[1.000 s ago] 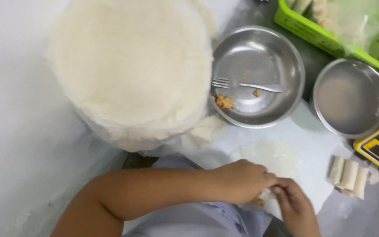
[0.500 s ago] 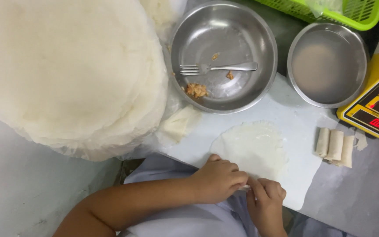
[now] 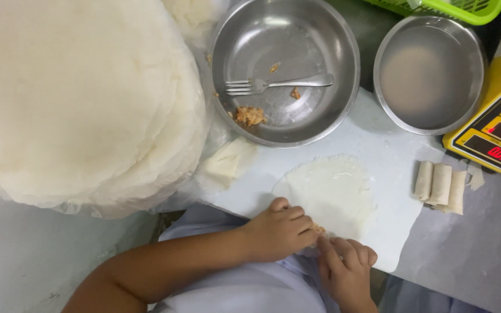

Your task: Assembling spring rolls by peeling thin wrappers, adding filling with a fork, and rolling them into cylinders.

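We see the big stack of wrappers (image 3: 76,98) first: round, pale, thin sheets piled high at the left of the desk (image 3: 24,261), their edges soft and slightly ragged. Next in size is the large metal bowl (image 3: 285,69), shiny and round, holding a steel fork (image 3: 279,84) laid across it and a small clump of brownish filling (image 3: 249,116). Beside it to the right stands a smaller metal bowl (image 3: 429,72) with a cloudy liquid in it. A yellow scale (image 3: 494,133) with red lit digits sits at the right edge, and a green plastic basket (image 3: 447,8) shows at the top.

On the white board (image 3: 389,168) lies a single wrapper (image 3: 334,194), round, translucent and damp-looking. Both hands work at its near edge. The left hand (image 3: 279,232) has its fingers curled down and pressed together on the wrapper's rim, over a bit of orange-brown filling that peeks out between the hands. The right hand (image 3: 346,269) meets it, fingers bent and close together, their tips on the same rim; we cannot tell how much of the sheet each grip pinches.

Three finished rolls (image 3: 440,185), short pale cylinders, lie side by side just right of the wrapper, touching each other.
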